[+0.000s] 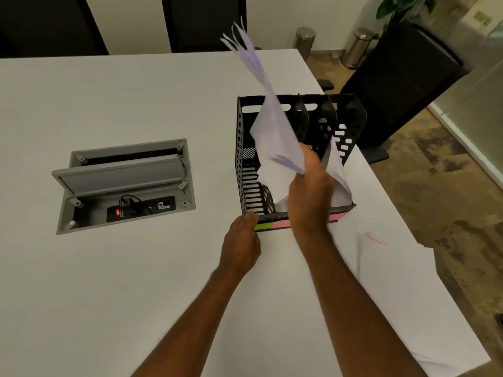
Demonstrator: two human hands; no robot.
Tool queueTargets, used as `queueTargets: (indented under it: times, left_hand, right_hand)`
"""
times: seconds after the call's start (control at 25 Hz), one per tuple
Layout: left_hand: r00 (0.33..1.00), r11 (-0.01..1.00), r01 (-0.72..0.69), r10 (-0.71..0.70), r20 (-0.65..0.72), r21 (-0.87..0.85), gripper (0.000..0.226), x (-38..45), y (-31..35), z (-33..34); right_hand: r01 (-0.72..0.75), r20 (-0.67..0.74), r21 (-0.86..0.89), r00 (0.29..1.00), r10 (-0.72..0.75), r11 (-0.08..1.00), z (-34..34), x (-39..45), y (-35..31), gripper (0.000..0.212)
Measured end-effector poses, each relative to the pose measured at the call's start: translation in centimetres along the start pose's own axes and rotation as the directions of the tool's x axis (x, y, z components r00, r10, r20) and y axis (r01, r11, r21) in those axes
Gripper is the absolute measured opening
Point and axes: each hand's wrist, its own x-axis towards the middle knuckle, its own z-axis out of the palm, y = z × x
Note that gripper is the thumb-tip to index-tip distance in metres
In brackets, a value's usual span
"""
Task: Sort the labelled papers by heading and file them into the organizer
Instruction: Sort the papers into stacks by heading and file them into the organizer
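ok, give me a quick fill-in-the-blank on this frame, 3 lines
1. The right hand holds a sheaf of papers over the black ____.
2. The left hand steadies the organizer at its front ____ corner.
3. The top sheet of the stack on the table is headed ____.

Missing: organizer; left; FINANCE

Right hand raised, fingers clenched; left hand low, fingers extended.

The organizer stands on the table, its near left corner touching the left hand's fingertips. A sheaf of papers rises from the right hand's fingers above the organizer's compartments. 1 stack of papers lies right of both hands, a cable box well left of the left fingertips.
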Motion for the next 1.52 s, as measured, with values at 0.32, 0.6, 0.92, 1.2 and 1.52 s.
queueTargets:
  times: [0.32,0.6,0.92,1.2,1.52]
  left_hand:
    - [0.998,0.987,-0.051,0.043,0.055,0.152,0.061,-0.2,-1.5,0.3]
    - [0.996,0.987,-0.079,0.074,0.042,0.136,0.058,-0.3,-1.7,0.5]
    - [0.997,0.990,-0.028,0.018,0.075,0.135,0.064,-0.2,-1.8,0.7]
    - [0.997,0.988,-0.034,0.044,-0.068,0.149,0.059,-3.1,-0.1,2.0]
    - [0.945,0.968,0.133,-0.059,0.321,-0.214,0.041,-7.6,4.5,12.2]
  right_hand:
    - [0.191,0.356,-0.503,0.934,0.001,0.843,6.7,-2.3,4.3,0.052]
    - [0.123,0.396,-0.318,0.918,0.013,0.940,6.0,-2.9,5.4,0.071]
    - [-0.008,0.395,-0.190,0.915,0.084,0.982,4.0,-6.2,8.7,0.051]
    - [-0.191,0.355,-0.135,0.907,0.227,0.972,-1.1,-12.0,14.6,0.023]
    - [-0.477,0.146,-0.179,0.852,0.503,0.860,-11.1,-15.6,26.9,0.029]
